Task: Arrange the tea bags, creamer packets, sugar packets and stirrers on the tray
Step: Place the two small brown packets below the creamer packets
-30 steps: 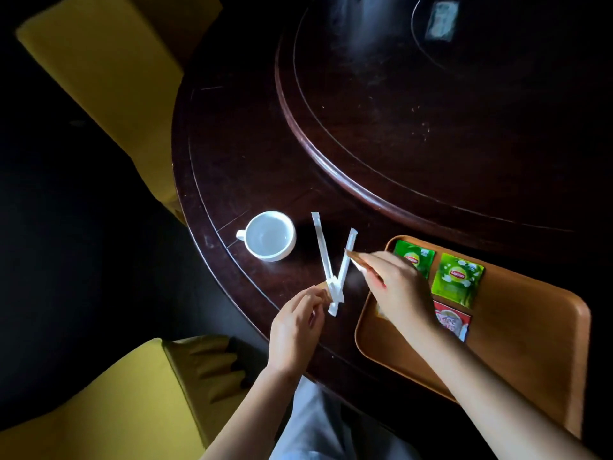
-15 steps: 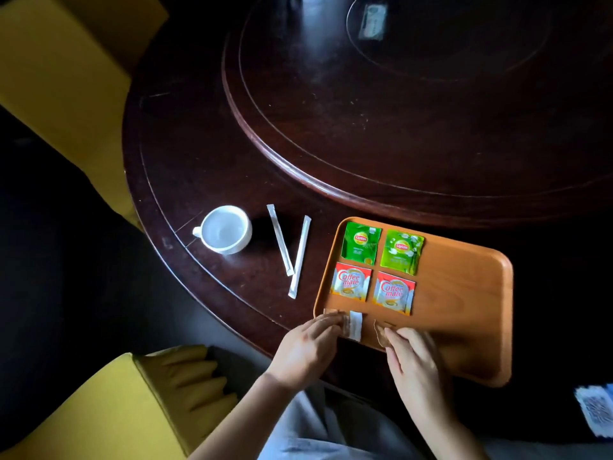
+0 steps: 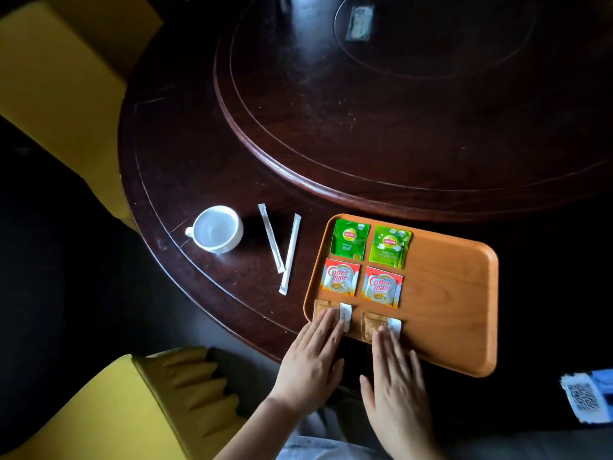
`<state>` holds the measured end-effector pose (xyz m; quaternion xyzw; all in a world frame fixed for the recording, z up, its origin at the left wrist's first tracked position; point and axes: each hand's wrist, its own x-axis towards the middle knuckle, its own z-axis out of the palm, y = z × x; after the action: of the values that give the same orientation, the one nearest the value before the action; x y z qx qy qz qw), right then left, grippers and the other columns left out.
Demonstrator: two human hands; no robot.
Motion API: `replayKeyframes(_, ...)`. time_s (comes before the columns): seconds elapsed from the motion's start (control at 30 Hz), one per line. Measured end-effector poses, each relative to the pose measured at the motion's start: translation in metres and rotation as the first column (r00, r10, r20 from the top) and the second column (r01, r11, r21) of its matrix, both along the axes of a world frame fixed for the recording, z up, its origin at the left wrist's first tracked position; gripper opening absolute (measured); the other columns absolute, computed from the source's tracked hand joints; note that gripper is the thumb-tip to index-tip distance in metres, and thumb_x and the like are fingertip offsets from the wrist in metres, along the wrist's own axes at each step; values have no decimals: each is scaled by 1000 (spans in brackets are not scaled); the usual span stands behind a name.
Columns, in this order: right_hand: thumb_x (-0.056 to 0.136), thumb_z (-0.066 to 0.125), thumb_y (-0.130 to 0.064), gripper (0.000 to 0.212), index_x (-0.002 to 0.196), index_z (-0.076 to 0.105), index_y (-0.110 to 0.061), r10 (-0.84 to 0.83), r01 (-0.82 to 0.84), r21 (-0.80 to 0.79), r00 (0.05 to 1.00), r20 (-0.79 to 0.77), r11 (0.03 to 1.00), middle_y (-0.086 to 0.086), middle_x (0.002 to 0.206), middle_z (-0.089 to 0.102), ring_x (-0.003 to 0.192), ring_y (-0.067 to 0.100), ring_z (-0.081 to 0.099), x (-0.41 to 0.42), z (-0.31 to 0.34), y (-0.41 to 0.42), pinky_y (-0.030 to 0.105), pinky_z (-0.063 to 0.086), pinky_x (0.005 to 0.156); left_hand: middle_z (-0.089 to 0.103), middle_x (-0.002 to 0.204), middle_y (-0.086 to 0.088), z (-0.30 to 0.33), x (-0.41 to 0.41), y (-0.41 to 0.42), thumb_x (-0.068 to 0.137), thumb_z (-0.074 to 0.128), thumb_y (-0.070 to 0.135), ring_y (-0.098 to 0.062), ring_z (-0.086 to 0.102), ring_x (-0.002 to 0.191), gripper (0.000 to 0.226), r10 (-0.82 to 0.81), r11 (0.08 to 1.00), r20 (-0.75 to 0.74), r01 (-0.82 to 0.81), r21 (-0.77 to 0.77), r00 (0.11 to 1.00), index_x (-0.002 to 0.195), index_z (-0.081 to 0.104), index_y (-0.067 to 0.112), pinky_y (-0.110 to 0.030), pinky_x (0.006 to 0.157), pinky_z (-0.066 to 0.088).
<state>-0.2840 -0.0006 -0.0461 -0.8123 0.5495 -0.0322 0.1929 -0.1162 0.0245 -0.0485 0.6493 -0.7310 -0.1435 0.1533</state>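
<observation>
Both hands lie flat, fingers extended: the left hand (image 3: 310, 363) presses one sugar packet (image 3: 323, 312), the right hand (image 3: 396, 386) apparently touches another (image 3: 373, 325), gripping nothing. On the tray (image 3: 457, 293) sit two tea bags (image 3: 350, 239) and two creamer packets (image 3: 340, 277). Two stirrers (image 3: 290, 254) remain on the table (image 3: 185, 167).

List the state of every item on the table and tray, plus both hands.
Cup: upright, empty, on table.
Stirrers: wrapped, on table, off tray.
Tea bags: flat on tray, side by side.
Creamer packets: flat on tray.
Sugar packets: on tray, under fingertips.
Left hand: open, pressing flat.
Right hand: open, pressing flat.
</observation>
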Motion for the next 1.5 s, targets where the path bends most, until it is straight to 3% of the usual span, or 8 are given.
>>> replayKeyframes(0.17,95,18,-38,59,132,48,-3,16,-16,-42,1000,-1,999,14,140,49,145,10,-7,0,-3,-2,36,9,110,33,148,-8,-4,8,-7,84,55,30,-21,30,138,57,-29,1000,10,28,10,1000,138,43,14,-35,109,34)
replayKeyframes(0.27,78,39,-36,66,136,39,-5,-13,13,-46,1000,12,999,12,140,50,144,7,-7,1,-5,-4,37,9,111,30,148,-6,-3,10,-10,84,56,32,-22,30,138,58,-39,999,22,38,22,999,137,44,15,-37,109,34)
replayKeyframes(0.43,75,40,-33,64,132,48,-4,23,-22,-63,999,24,998,12,140,50,145,9,-6,3,-8,-7,37,10,110,28,151,-13,0,-1,-12,81,54,37,-22,18,142,67,-87,996,72,84,35,994,143,34,23,-35,114,19)
replayKeyframes(0.63,75,40,-32,63,132,50,-5,40,-37,-101,999,29,994,11,143,46,145,10,-4,-2,-10,-6,38,12,110,34,149,-11,-4,-9,-13,86,49,40,-20,17,142,59,-119,992,140,111,68,983,142,36,27,-43,112,26)
replayKeyframes(0.83,76,39,-30,62,132,52,-7,19,-17,-129,1000,12,992,10,141,48,134,21,31,-2,-6,-9,43,25,102,38,147,-14,-4,-8,-17,86,50,36,-23,25,140,52,-108,994,123,104,41,987,137,45,27,-42,111,28)
replayKeyframes(1.23,75,39,-30,59,123,60,-3,-31,27,-187,999,-16,982,18,134,55,127,26,38,5,-7,-8,46,34,98,37,148,-12,-2,-2,-17,86,47,41,-24,25,139,57,-163,987,164,160,34,973,140,38,26,-42,111,26)
replayKeyframes(1.37,79,43,-29,49,115,65,-6,-8,23,-290,999,52,957,19,128,59,120,29,44,10,0,-19,48,37,94,41,145,-10,7,12,-17,85,52,31,-21,30,138,55,-84,994,16,85,-73,996,137,43,17,-35,110,26)
replayKeyframes(1.5,80,44,-26,41,107,68,-9,58,-2,-362,988,144,932,15,120,64,112,24,50,35,14,-48,42,44,91,57,130,-14,17,52,-21,84,52,22,-27,50,123,43,191,968,-10,-189,-166,982,124,55,8,-39,99,43)
